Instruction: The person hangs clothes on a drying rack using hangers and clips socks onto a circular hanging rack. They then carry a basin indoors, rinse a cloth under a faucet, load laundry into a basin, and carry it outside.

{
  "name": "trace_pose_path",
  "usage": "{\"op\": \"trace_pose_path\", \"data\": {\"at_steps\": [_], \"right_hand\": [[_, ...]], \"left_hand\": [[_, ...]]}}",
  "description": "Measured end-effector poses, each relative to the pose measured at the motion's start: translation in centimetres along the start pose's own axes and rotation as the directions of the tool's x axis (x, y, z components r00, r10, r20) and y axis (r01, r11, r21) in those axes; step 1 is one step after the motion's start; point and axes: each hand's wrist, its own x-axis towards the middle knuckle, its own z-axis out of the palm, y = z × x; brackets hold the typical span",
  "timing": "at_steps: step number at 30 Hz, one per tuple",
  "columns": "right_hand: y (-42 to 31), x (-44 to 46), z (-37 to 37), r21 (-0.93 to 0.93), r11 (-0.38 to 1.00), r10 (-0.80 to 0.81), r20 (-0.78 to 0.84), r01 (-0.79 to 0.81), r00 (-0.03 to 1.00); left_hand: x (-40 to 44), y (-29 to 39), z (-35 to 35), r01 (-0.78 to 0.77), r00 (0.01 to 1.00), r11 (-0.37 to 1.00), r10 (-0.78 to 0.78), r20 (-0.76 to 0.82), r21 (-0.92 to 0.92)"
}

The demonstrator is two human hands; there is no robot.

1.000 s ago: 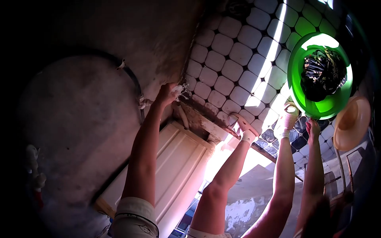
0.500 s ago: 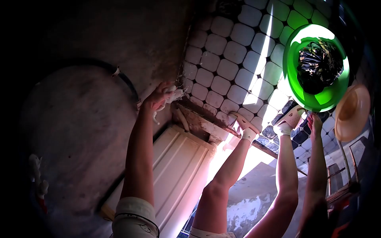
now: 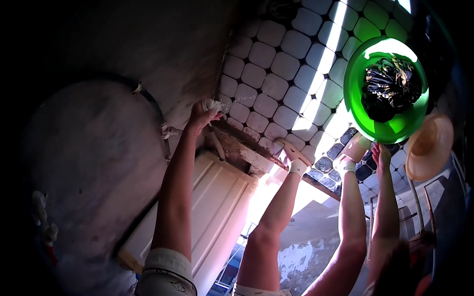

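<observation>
My left hand is closed around a wet, crumpled white cloth, held out over the edge of the tiled floor. Water drops fly off the cloth to the right. My right hand is lowered at the near rim of a green basin, fingers mostly stretched out and holding nothing that I can see. Whether its fingertips touch the rim cannot be told. In the basin lies a heap of dark patterned cloth.
My feet in clogs stand on the white tiles. A beige basin leans at the right, near a metal frame. A pipe with a tap runs along the left wall. A cream ribbed panel lies below.
The cloth is now bunched more tightly in my left hand, its hanging end no longer visible, and the wrist has turned. The view has shifted slightly. My right hand stays by the green basin.
</observation>
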Motion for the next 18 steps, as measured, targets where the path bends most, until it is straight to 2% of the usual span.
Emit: {"op": "trace_pose_path", "data": {"at_steps": [1,4,5,6,7,9,10,11,12,14,15,16,17,18], "right_hand": [[-0.4,-0.8,0.3,0.012,1.0,0.0,-0.008,0.0,1.0],[-0.7,-2.2,-0.3,0.021,0.999,-0.026,0.011,0.026,1.0],[-0.9,-2.4,-0.5,-0.001,0.999,-0.041,-0.001,0.041,0.999],[-0.9,-2.6,-0.7,-0.028,0.998,-0.05,-0.008,0.05,0.999],[-0.8,-2.6,-1.1,-0.052,0.996,-0.068,-0.006,0.068,0.998],[-0.4,-2.3,-1.6,-0.08,0.992,-0.101,0.001,0.101,0.995],[-0.3,-2.3,-1.9,-0.08,0.991,-0.112,-0.001,0.112,0.994],[-0.1,-2.1,-2.2,-0.079,0.988,-0.13,0.003,0.13,0.991],[0.2,-1.8,-2.7,-0.078,0.986,-0.148,0.009,0.148,0.989],[0.5,-1.2,-3.9,-0.033,0.986,-0.163,-0.063,0.161,0.985],[0.6,-0.8,-4.5,-0.012,0.985,-0.17,-0.095,0.169,0.981],[1.8,0.9,-5.8,0.042,0.988,-0.143,-0.149,0.151,0.978],[2.3,2.0,-7.0,0.186,0.979,-0.045,-0.187,0.08,0.981],[2.5,3.0,-8.1,0.331,0.943,0.058,-0.208,0.015,0.976]], "left_hand": [[0.2,1.0,1.7,0.009,1.0,0.996,-0.009,0.002,0.089],[1.0,3.0,8.8,0.043,0.99,0.983,-0.017,0.141,-0.181],[0.8,4.0,12.1,0.117,0.977,0.972,-0.075,0.202,-0.206],[0.8,4.8,15.1,0.13,0.957,0.981,-0.087,0.276,-0.14],[1.2,4.9,18.6,0.099,0.966,0.995,-0.098,0.24,0.01],[-1.5,7.8,25.3,0.011,0.98,0.999,-0.001,0.201,-0.046],[-1.3,7.3,28.2,-0.119,0.967,0.991,0.13,0.221,-0.064],[-1.8,8.5,29.9,-0.102,0.937,0.995,0.095,0.336,0.006],[-2.8,9.4,31.4,-0.043,0.904,0.997,0.064,0.424,-0.059],[-3.9,10.8,32.2,0.006,0.874,1.0,0.004,0.486,-0.019],[-3.5,9.6,32.1,-0.218,0.886,0.976,0.19,0.422,0.017],[-3.0,8.6,31.5,-0.429,0.852,0.901,0.378,0.362,0.068],[-5.0,9.6,29.1,-0.367,0.9,0.898,0.276,0.338,0.242],[-4.5,6.6,27.0,-0.488,0.865,0.853,0.445,0.232,0.186]]}}
